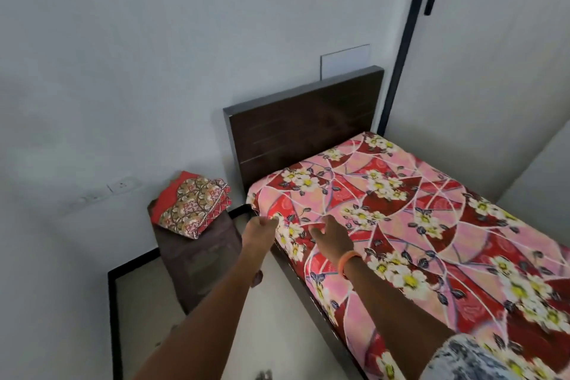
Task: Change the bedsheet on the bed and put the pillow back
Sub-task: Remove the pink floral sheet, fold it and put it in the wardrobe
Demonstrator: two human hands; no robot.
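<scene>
A pink and red flowered bedsheet [416, 210] covers the mattress of a bed with a dark wooden headboard [305, 126]. My left hand [259, 230] grips the sheet's edge at the near head corner of the mattress. My right hand [331, 236] lies flat on the sheet just beside it, fingers spread, an orange band on the wrist. A folded red patterned cloth [194, 203] rests on a brown stool [200, 259] left of the bed. No pillow is in view.
White walls stand behind and left of the bed. A dark door frame [404, 49] rises past the headboard. A wall socket [121, 184] sits above the stool. Light floor with a black border [114, 318] lies between stool and bed.
</scene>
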